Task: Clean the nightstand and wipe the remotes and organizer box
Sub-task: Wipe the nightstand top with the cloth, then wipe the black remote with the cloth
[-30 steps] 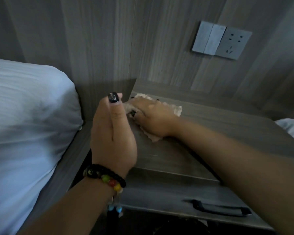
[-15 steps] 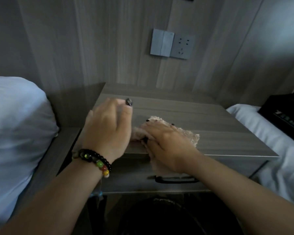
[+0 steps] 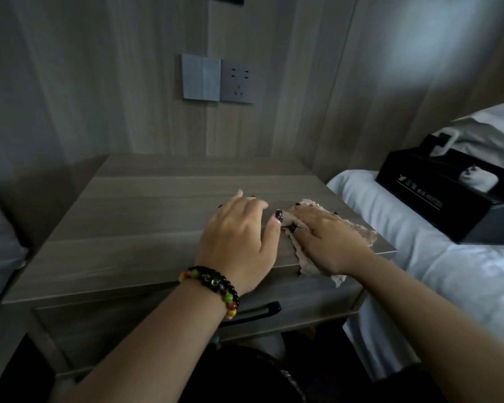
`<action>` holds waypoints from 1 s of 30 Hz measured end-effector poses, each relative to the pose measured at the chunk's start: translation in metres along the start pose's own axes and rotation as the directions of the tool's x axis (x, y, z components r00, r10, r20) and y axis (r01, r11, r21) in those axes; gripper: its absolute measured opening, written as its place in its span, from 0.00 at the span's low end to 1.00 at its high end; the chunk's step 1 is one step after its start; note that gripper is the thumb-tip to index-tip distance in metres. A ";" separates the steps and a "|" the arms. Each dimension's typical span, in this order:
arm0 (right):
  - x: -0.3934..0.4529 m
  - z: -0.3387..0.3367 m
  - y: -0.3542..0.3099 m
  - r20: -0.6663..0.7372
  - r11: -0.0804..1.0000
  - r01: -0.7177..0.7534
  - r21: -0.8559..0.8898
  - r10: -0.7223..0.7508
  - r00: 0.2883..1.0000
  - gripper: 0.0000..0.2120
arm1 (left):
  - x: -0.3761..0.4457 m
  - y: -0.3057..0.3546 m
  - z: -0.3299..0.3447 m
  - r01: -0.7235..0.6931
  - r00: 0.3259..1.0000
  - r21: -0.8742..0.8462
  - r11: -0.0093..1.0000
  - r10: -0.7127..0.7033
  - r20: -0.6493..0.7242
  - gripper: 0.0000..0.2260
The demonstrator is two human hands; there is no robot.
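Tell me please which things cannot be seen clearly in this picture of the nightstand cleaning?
- Cloth: head view; its middle is hidden under the right hand.
- Drawer handle: head view; the left forearm covers its left part.
- Organizer box: head view; cut off by the right edge, its print too small to read. No remotes can be made out.
- Left hand: head view; whether its palm touches the nightstand is unclear.
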State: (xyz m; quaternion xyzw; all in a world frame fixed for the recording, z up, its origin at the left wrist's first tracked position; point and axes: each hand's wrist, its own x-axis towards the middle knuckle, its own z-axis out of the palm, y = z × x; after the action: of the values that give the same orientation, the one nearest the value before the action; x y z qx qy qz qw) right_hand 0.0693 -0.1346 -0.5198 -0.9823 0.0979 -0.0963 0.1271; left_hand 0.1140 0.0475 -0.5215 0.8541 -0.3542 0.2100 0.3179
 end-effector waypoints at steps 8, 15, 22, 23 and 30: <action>-0.011 -0.016 0.011 -0.074 0.952 -0.094 0.290 0.120 0.990 0.17 | 0.007 0.041 0.012 -0.018 0.999 -0.059 0.998 0.019 0.028 0.26; -0.037 -0.077 0.078 -0.285 0.605 -0.090 0.791 0.494 0.821 0.13 | 0.013 0.088 0.020 0.147 0.987 -0.339 0.929 -0.114 0.115 0.17; -0.050 -0.111 0.163 -0.194 0.214 0.017 0.977 0.842 0.504 0.16 | 0.090 0.183 0.077 0.357 0.927 -0.646 0.674 -0.172 0.333 0.31; -0.049 -0.114 0.175 -0.169 0.160 0.058 0.985 0.873 0.458 0.16 | 0.106 0.197 0.091 0.413 0.903 -0.650 0.638 -0.194 0.383 0.33; -0.044 -0.110 0.236 -0.057 0.019 0.146 0.989 0.963 0.262 0.25 | 0.170 0.259 0.192 0.774 0.617 -0.489 0.403 -0.304 0.726 0.24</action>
State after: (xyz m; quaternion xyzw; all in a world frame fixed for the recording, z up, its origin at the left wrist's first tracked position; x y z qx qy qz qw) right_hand -0.0362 -0.3746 -0.4856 -0.3682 0.4312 -0.5245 0.6351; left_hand 0.0614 -0.3072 -0.4564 0.7180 -0.1665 -0.3283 0.5907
